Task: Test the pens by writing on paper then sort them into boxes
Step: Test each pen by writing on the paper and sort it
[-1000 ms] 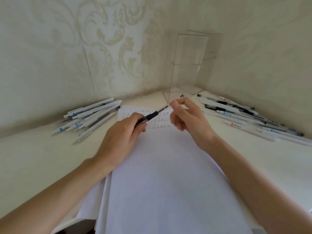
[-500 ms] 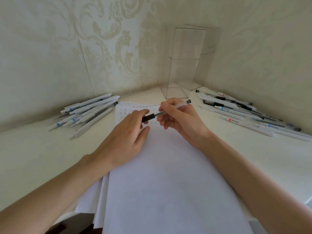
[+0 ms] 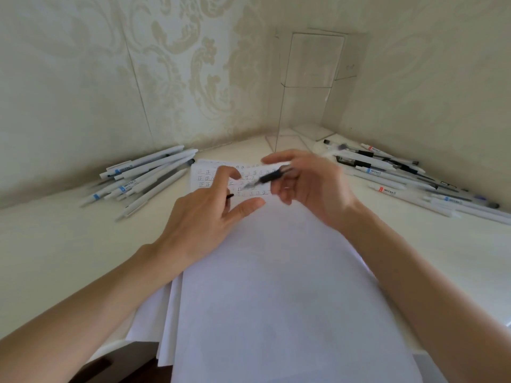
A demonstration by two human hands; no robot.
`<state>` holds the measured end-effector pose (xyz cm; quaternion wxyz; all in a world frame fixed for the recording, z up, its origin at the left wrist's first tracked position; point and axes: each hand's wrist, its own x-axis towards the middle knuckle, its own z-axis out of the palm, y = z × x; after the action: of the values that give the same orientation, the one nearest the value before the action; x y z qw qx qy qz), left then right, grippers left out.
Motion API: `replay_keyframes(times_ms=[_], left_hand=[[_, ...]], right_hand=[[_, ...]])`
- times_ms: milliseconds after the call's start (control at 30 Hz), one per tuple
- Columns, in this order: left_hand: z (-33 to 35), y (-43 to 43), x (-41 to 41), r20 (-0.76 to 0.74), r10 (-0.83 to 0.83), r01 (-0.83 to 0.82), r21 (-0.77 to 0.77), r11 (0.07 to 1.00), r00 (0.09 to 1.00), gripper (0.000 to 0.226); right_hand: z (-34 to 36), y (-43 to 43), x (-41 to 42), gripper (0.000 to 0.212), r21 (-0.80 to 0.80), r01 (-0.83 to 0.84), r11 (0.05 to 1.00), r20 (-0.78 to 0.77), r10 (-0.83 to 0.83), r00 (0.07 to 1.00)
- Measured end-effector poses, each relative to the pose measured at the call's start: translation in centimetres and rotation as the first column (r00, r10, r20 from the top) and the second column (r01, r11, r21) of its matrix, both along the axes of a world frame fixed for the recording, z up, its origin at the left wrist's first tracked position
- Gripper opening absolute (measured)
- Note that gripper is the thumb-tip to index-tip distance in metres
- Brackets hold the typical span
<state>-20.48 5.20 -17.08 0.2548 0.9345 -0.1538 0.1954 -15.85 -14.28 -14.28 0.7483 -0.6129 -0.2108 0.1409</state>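
We record one gel pen [image 3: 266, 178] with a black grip, motion-blurred, pinched in the curled fingers of the right hand [image 3: 312, 189]; it is slanted, with its point toward the left hand [image 3: 204, 211] and over the written rows. The left hand lies on the paper stack [image 3: 276, 286] with its fingers spread and thumb out. A small black bit [image 3: 229, 196] shows at its fingers; we cannot tell what it is. The stack shows at least three sheet edges under the left forearm. Beneath and just beyond both hands the top sheet carries about four rows of the character 正 [image 3: 206, 178] in black and red ink. Left of the left hand lies one pile of white pens [image 3: 149, 178], roughly ten; overlap prevents an exact count. Several carry blue labels, not readable. Right of the right hand lies a second pile of pens [image 3: 401, 175], more than a dozen, white and clear-bodied, with blue labels and two red ones [image 3: 387, 190]; the print is illegible. Beyond the right hand, in the wall corner, stand what look like two clear boxes, a tall one [image 3: 304, 87] and another [image 3: 349, 59] behind it. All rest on a cream table [image 3: 55, 244].
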Motion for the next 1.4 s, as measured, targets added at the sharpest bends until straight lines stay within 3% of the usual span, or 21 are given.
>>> replay_keyframes(times_ms=[67, 133, 267, 367, 600, 867, 1133, 1400], left_hand=[[0.2, 0.1, -0.2, 0.022, 0.004, -0.004, 0.015, 1.000, 1.000, 0.061], [0.5, -0.1, -0.4, 0.017, -0.036, 0.034, 0.088, 0.996, 0.999, 0.053], [0.7, -1.7, 0.8, -0.051, -0.160, 0.168, 0.314, 0.935, 0.986, 0.059], [0.4, -3.3, 1.7, -0.066, -0.213, 0.221, 0.394, 0.892, 0.975, 0.074], [-1.1, -4.7, 1.9, -0.097, -0.193, 0.216, 0.394, 0.894, 0.976, 0.074], [-1.1, -4.6, 2.0, -0.103, -0.181, 0.207, 0.389, 0.898, 0.978, 0.075], [-1.0, -4.7, 2.0, -0.111, -0.166, 0.197, 0.405, 0.893, 0.980, 0.076], [-1.0, -4.8, 1.9, -0.113, -0.165, 0.197, 0.402, 0.894, 0.980, 0.076]], right_hand=[[0.9, -1.4, 0.5, 0.033, -0.017, 0.103, 0.995, 0.003, -0.103, 0.995], [0.7, -2.1, 0.9, 0.024, -0.136, 0.274, 0.952, 0.077, -0.266, 0.961], [-1.1, -1.7, 1.8, 0.026, -0.403, 0.539, 0.740, 0.275, -0.464, 0.842], [-1.5, -1.7, 1.9, 0.025, -0.449, 0.555, 0.701, 0.289, -0.474, 0.832], [-2.1, -1.1, 3.2, 0.030, -0.459, 0.644, 0.612, 0.368, -0.529, 0.765], [-2.5, -1.1, 3.5, 0.024, -0.454, 0.645, 0.615, 0.406, -0.501, 0.764], [-2.4, -1.1, 3.5, 0.033, -0.464, 0.651, 0.601, 0.427, -0.491, 0.759], [-2.3, -1.2, 3.2, 0.023, -0.452, 0.646, 0.615, 0.412, -0.498, 0.763]])
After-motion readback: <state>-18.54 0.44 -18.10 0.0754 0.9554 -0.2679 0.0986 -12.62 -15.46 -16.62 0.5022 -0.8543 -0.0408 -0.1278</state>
